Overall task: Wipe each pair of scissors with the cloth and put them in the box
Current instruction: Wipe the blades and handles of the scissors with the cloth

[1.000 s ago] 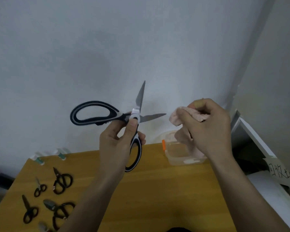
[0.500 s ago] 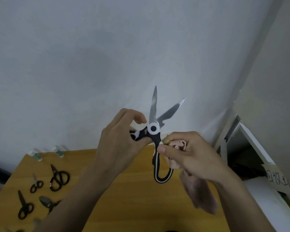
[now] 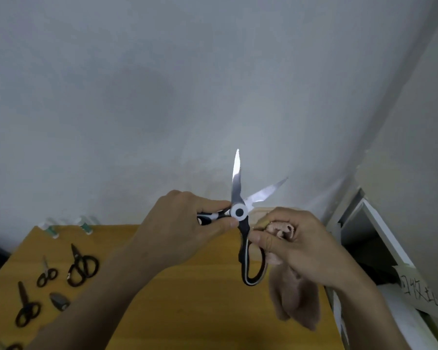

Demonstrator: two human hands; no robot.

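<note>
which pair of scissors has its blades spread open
The large black-and-white kitchen scissors held up in both hands, left hand on one handle, right hand with the pink cloth by the other. The small black scissors on the table lie closed.

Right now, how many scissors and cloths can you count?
Black-and-white scissors, held: 1
Black scissors lying in full view on the table: 3
Pink cloth: 1
Total: 5
Grey piece, unclear: not counted.

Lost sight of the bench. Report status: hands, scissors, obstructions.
Left hand grips one handle of the open scissors, blades up. Right hand holds cloth, pinching the other handle. Nothing in the way.
</note>
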